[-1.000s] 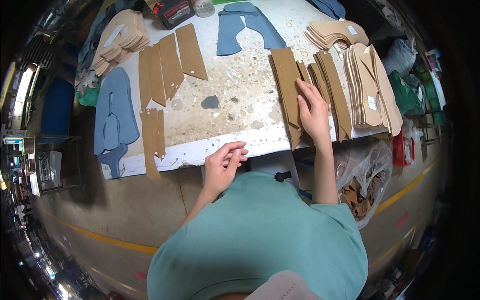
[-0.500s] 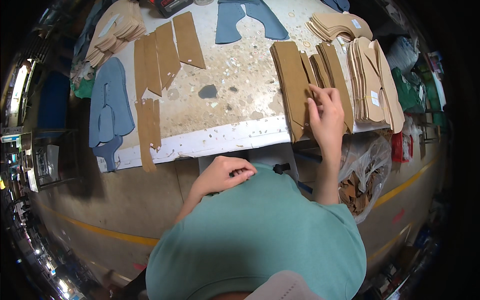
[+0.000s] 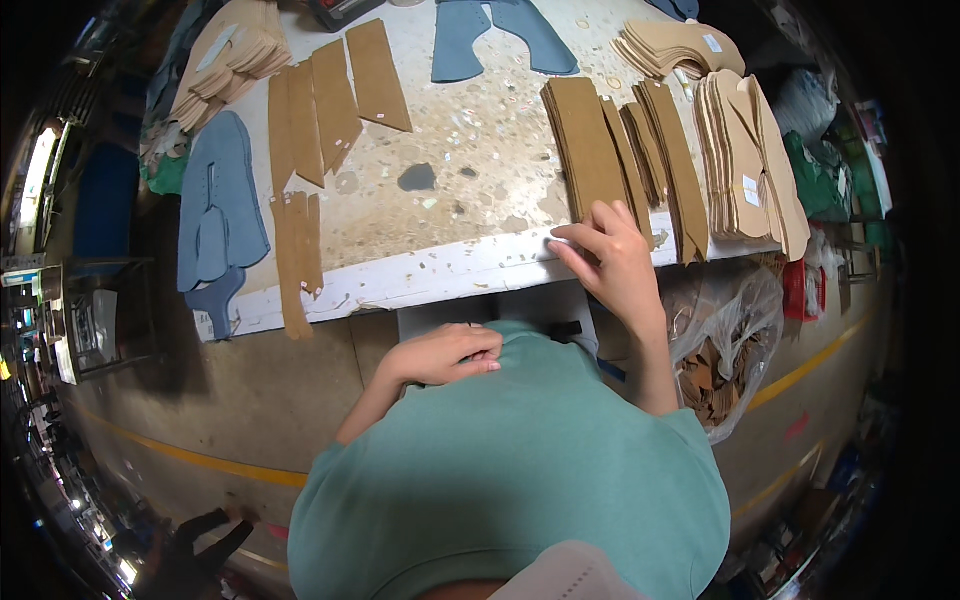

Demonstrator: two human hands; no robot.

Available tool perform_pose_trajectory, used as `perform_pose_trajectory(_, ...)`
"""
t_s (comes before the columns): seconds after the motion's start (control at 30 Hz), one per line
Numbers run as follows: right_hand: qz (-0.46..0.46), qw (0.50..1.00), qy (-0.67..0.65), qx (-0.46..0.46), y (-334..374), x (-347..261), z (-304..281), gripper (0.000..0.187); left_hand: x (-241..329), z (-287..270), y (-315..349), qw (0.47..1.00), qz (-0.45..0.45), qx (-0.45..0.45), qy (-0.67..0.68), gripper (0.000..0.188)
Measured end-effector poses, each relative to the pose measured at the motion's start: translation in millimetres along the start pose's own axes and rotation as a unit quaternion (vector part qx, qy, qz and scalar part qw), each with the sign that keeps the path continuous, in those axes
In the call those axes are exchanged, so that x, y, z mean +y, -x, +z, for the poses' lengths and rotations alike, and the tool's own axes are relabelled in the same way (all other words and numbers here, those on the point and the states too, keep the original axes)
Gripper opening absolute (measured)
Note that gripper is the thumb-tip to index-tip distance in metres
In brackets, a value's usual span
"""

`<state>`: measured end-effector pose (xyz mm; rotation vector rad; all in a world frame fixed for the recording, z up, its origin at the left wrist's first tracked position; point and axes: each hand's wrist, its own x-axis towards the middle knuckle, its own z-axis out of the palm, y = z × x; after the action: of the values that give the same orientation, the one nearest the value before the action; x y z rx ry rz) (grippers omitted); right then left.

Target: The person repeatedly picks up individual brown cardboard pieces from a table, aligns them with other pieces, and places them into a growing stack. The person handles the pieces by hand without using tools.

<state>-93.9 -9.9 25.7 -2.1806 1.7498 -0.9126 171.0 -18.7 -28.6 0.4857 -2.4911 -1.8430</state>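
My right hand [image 3: 612, 262] is over the table's front edge, at the near end of a stack of brown strips [image 3: 588, 140]. Its thumb and forefinger point left with a gap between them, and nothing shows in them. The hand covers the lower end of the stack. More narrow brown strips [image 3: 672, 160] lie just to the right. Close to my body, my left hand [image 3: 450, 355] rests against the green shirt, fingers curled in, with nothing seen in them.
Brown pieces [image 3: 335, 105] and blue shoe-shaped pieces [image 3: 222, 195] lie on the table's left. Another blue piece [image 3: 460, 45] is at the far side. Tan stacks [image 3: 735, 165] stand at right, above a clear plastic bag [image 3: 735, 370] of scraps. A person's legs [image 3: 205, 540] show behind, lower left.
My right hand has moved left and nearer, off the brown strips to the front edge. My left hand has shifted slightly toward me and curled more. A person's legs have come into view lower left.
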Motion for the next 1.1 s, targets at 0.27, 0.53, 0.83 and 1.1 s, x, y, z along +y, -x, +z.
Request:
perform_pose_trajectory(0.27, 0.004, 0.997, 0.059, 0.041, 6, 6, 6, 0.011, 2, -5, 11, 0.991, -0.064, 0.089, -0.073, 0.025)
perform_pose_trajectory(0.53, -0.065, 0.993, -0.092, 0.025, -19, -27, 45, 0.007, 46, -47, 20, 0.990, -0.027, 0.109, -0.085, 0.015)
perform_pose_trajectory(0.83, -0.085, 0.986, -0.145, -0.011, -26, -24, 83, 0.014, 7, -222, -4, 0.881, -0.015, 0.344, -0.325, 0.019)
perform_pose_trajectory(1.1, -0.085, 0.984, -0.159, -0.006, -24, -23, 79, 0.011, -36, -273, -20, 0.921, -0.023, 0.248, -0.299, 0.021)
